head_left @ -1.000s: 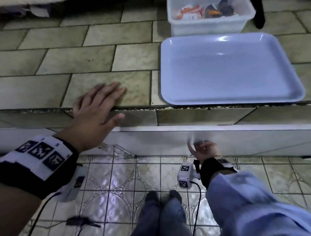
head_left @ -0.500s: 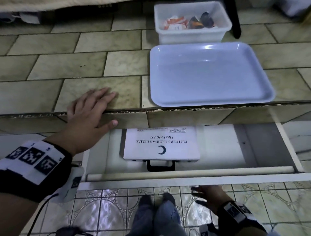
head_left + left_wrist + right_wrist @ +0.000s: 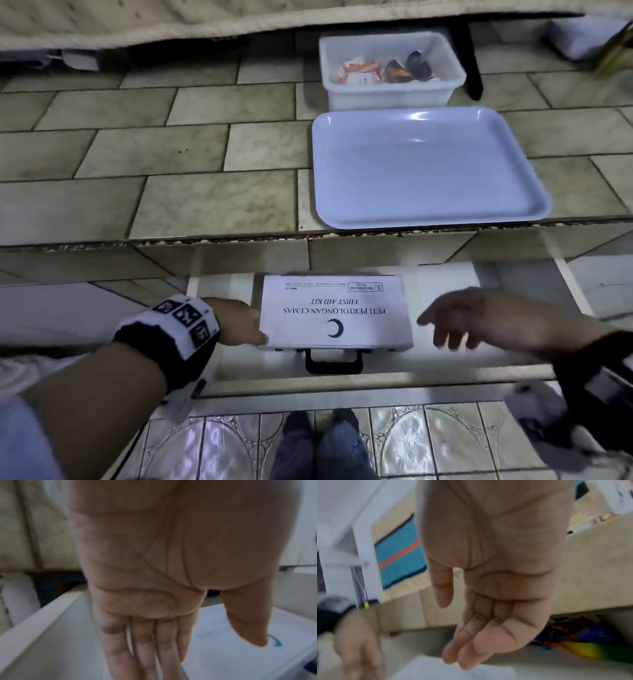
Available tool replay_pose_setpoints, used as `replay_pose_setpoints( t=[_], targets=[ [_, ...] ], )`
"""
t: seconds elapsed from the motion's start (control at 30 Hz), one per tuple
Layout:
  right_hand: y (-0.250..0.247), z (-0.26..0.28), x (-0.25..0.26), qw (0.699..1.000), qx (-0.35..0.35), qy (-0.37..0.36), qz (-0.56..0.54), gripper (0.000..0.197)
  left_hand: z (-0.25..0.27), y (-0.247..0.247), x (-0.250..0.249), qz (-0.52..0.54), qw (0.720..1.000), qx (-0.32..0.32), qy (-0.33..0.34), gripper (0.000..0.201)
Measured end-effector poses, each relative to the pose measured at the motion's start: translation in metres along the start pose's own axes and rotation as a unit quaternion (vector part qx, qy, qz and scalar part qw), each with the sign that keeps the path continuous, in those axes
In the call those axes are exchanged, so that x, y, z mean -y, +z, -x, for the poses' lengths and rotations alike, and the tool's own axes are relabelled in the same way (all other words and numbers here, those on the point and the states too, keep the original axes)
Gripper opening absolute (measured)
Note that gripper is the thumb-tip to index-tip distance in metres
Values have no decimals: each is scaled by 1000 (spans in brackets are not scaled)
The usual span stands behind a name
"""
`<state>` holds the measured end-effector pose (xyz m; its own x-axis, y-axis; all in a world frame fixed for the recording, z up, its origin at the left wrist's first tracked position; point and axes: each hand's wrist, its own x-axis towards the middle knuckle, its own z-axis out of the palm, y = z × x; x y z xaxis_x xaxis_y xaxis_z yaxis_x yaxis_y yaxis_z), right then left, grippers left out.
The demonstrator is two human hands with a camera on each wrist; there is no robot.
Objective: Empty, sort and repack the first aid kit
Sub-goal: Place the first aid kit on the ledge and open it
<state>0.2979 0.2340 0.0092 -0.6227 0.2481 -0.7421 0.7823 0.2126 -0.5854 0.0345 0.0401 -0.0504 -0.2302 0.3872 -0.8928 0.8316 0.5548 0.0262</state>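
Now your left hand is reaching flat, fingers straight, against the left edge of the white rectangular plastic first aid kit case, which is lying flat in the open white drawer. Your right hand is hovering just beside its right edge, fingers loose, gripping nothing.

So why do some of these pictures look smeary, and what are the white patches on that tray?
Head view: the right hand is smeared by motion, while the first aid kit lettering stays readable; the white patches on the tray are glare from a light. Left wrist view: the left hand is soft and slightly blurred. Right wrist view: blurred throughout, the background streaked.
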Motion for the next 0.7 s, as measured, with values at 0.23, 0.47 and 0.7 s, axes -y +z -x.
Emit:
replay_pose_setpoints(
  t=[0.23, 0.47, 0.7],
  targets=[
    [-10, -90, -7, 966, 43, 205, 151, 25, -29, 5, 1, 306, 952, -5, 2, 37],
    [4, -100, -10, 982, 32, 185, -11, 26, -26, 15, 5, 434, 901, -24, -8, 40],
    [-3, -73, 11, 987, 36, 153, -27, 4, 13, 6, 8, 496, 862, -101, 32, 37]
  ],
)
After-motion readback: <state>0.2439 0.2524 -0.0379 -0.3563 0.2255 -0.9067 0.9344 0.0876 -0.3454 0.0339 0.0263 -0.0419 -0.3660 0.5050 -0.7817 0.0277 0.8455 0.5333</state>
